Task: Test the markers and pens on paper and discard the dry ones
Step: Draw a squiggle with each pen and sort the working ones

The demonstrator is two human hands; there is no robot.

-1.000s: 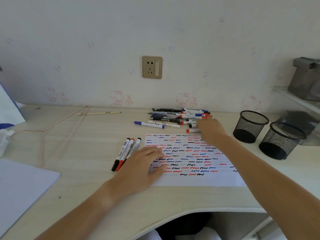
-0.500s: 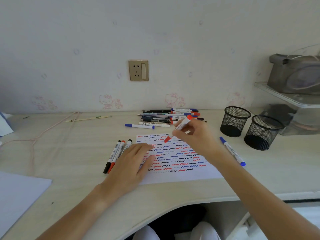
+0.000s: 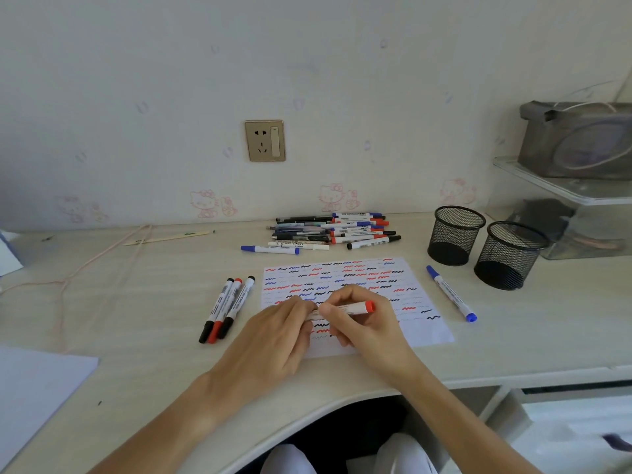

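Observation:
A white sheet of paper [image 3: 369, 275] covered in red, blue and black squiggles lies on the desk. Above it my right hand [image 3: 367, 321] grips a white marker with a red end [image 3: 355, 307], held level. My left hand [image 3: 273, 340] meets the marker's left end, fingers curled around it; that end is hidden. A pile of markers and pens [image 3: 337, 230] lies by the wall. Three markers [image 3: 227, 307] lie side by side left of the paper. One blue marker [image 3: 450, 293] lies right of the paper.
Two black mesh cups [image 3: 456, 234] [image 3: 509, 254] stand at the right. Behind them is a clear shelf [image 3: 561, 189] with a grey box. A pink cord [image 3: 85, 268] and a thin stick [image 3: 167, 238] lie at the left, white sheets [image 3: 30, 388] at the near left.
My right hand picked a red-ended marker from the pile and brought it down over the paper. My left hand lifted off the paper and closed on the marker's left end.

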